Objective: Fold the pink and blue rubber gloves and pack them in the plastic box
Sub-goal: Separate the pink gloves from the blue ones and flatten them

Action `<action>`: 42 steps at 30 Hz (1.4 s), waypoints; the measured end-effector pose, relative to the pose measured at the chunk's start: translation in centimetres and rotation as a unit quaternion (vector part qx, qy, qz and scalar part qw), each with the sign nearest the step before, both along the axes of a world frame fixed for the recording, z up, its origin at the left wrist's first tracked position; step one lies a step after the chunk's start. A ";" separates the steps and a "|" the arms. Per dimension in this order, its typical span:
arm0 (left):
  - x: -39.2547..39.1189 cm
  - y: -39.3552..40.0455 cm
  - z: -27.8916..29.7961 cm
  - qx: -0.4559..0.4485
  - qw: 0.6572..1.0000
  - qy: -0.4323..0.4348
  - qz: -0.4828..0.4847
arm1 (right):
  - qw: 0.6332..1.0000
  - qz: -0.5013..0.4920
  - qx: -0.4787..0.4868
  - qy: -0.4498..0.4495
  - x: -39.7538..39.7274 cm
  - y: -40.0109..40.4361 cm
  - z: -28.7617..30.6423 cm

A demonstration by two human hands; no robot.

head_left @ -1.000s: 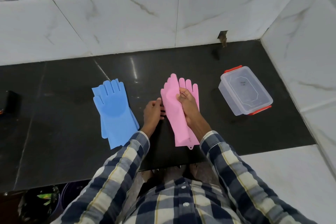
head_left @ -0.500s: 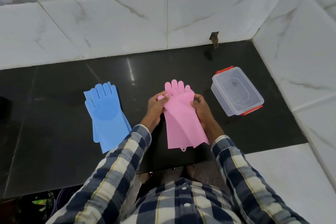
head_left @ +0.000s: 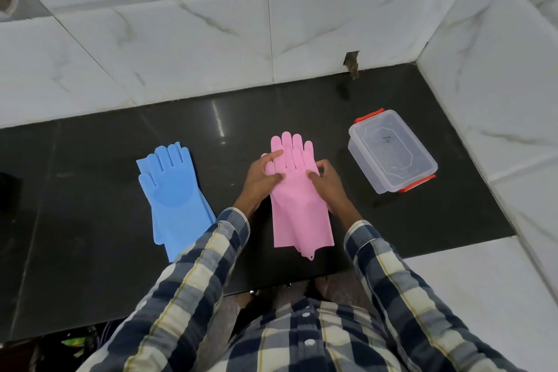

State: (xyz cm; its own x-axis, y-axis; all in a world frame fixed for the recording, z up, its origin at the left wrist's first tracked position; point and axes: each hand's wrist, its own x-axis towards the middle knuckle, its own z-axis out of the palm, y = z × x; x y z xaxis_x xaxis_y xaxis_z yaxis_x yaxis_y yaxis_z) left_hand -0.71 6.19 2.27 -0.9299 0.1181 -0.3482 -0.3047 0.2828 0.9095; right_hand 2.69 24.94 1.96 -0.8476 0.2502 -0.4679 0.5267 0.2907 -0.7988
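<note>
The blue gloves (head_left: 172,190) lie flat, well left of the fingers. The left hand (head_left: 259,181) and right hand (head_left: 327,183) now pinch the pink gloves (head_left: 297,199), newly stacked and squared between them, ready for folding. The plastic box (head_left: 392,151) sits lidded, right of the fingers.

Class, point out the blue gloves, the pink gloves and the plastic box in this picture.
blue gloves (head_left: 170,187): head view, on the round palm patch.
pink gloves (head_left: 302,214): head view, on the bare cuff below the hands.
plastic box (head_left: 392,151): head view, on its clear lid.
</note>
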 end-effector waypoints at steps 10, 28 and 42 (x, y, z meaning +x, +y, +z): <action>-3.8 -0.7 0.9 -0.100 0.990 0.065 -0.077 | 0.997 -0.039 -0.051 0.035 -1.9 -1.1 -0.3; -4.5 -0.8 -1.0 -0.219 0.959 0.103 -0.144 | 0.998 -0.028 0.054 0.024 -3.4 -1.1 -2.5; -4.0 -0.9 -1.9 -0.228 0.953 0.144 -0.137 | 0.988 -0.054 0.136 0.054 -2.6 -1.0 -2.1</action>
